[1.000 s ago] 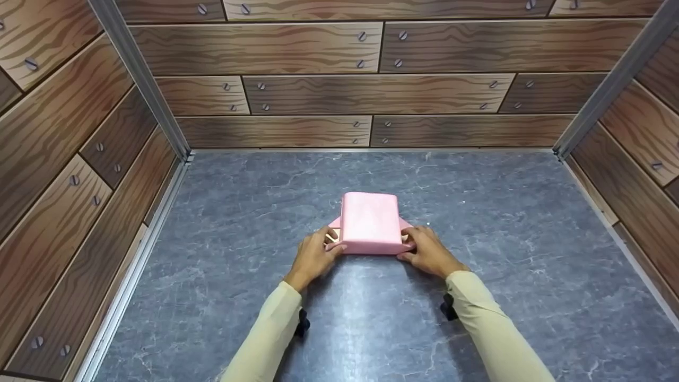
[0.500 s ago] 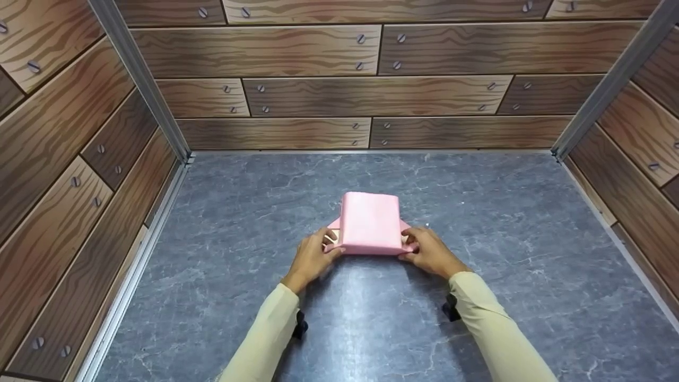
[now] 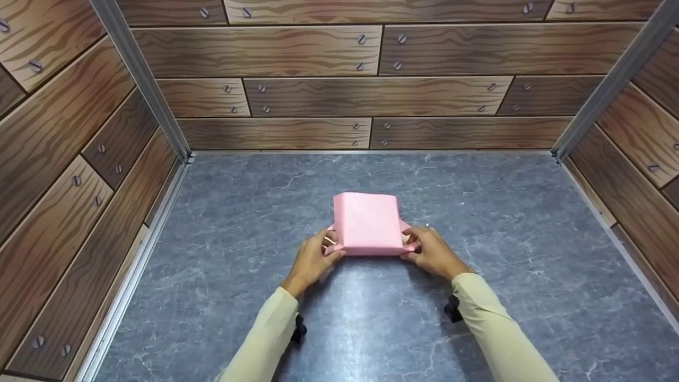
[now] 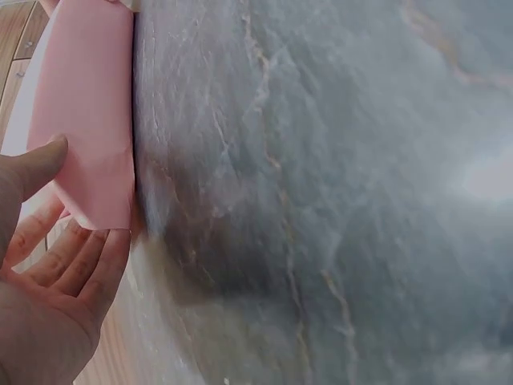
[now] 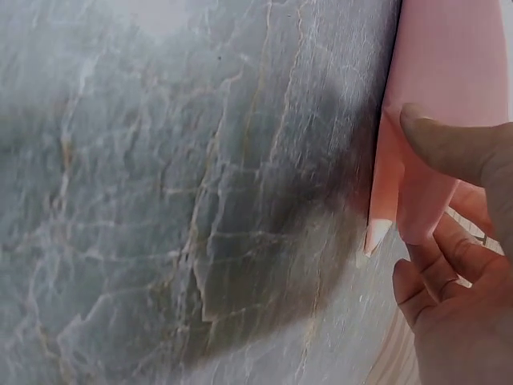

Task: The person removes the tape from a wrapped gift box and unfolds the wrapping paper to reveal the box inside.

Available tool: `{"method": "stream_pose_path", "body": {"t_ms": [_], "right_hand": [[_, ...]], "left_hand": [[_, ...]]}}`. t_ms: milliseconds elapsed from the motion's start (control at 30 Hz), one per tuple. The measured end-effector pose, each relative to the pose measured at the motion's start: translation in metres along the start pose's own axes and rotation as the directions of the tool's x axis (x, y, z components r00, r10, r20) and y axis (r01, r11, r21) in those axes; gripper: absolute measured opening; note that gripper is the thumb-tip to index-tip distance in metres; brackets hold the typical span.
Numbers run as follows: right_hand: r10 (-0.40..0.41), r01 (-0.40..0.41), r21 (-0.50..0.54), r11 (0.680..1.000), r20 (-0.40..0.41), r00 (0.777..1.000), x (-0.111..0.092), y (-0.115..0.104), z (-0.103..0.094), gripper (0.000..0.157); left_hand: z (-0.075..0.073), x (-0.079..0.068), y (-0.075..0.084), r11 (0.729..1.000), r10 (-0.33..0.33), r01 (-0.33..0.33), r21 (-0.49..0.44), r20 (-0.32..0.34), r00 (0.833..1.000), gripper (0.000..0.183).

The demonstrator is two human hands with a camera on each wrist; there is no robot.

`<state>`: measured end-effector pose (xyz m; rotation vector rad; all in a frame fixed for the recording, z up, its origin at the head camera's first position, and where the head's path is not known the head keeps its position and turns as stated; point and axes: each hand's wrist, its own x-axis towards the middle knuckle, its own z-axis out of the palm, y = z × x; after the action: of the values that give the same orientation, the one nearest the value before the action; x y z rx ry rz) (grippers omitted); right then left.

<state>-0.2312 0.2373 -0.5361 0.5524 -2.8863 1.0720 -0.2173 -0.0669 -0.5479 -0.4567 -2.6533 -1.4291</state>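
Observation:
A box-shaped parcel covered in pink paper (image 3: pixel 370 220) lies on the grey surface between both hands. At its near left corner, my left hand (image 3: pixel 313 257) pinches a flap of the paper (image 4: pixel 96 188), thumb on the front face and fingers behind. My right hand (image 3: pixel 432 252) does likewise at the near right corner, its thumb against the pink flap (image 5: pixel 425 196) in the right wrist view. Folded paper sticks out past both ends of the parcel. A small pale patch shows at the right end, partly hidden by fingers.
Grey marble-patterned tabletop (image 3: pixel 238 223) surrounds the parcel. Wood-plank-patterned panels stand at the back (image 3: pixel 313 95), left (image 3: pixel 63 159) and right, joined by metal corner rails (image 3: pixel 154 106). A bright reflection lies on the near tabletop.
On the parcel's left side, pink paper has spread outward to the left and covers more of the pale patch there. Both hands keep nearly the same places.

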Motion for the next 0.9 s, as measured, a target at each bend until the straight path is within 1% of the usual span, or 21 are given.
{"method": "stream_pose_path", "body": {"t_ms": [200,367,533,633,767,900], "right_hand": [[-0.02,0.02,0.02,1.0,0.013,1.0,-0.003,0.0,-0.005,0.052],[-0.023,0.02,0.065,0.998,0.045,0.999,-0.007,0.004,-0.007,0.057],[0.001,-0.02,0.176,0.984,0.109,0.994,-0.012,0.007,-0.006,0.048],[-0.004,-0.025,0.23,0.973,0.124,0.992,-0.013,0.008,-0.007,0.045],[-0.021,-0.002,0.212,0.977,0.109,0.994,-0.014,0.008,-0.008,0.047],[-0.006,-0.01,0.166,0.986,0.094,0.996,-0.017,0.007,-0.01,0.038]], "left_hand": [[-0.003,-0.001,-0.004,0.998,0.036,-0.035,-0.059,0.012,0.999,0.031],[-0.005,-0.004,-0.006,0.996,0.022,-0.019,-0.09,0.034,0.999,0.032],[-0.007,-0.009,-0.008,0.994,0.019,-0.013,-0.11,0.056,0.998,0.035],[-0.009,-0.009,-0.008,0.993,0.019,-0.011,-0.121,0.06,0.998,0.038],[-0.011,-0.009,-0.008,0.992,0.024,-0.013,-0.125,0.086,0.996,0.04],[-0.014,-0.01,-0.007,0.995,0.03,-0.018,-0.099,0.122,0.992,0.038]]}}
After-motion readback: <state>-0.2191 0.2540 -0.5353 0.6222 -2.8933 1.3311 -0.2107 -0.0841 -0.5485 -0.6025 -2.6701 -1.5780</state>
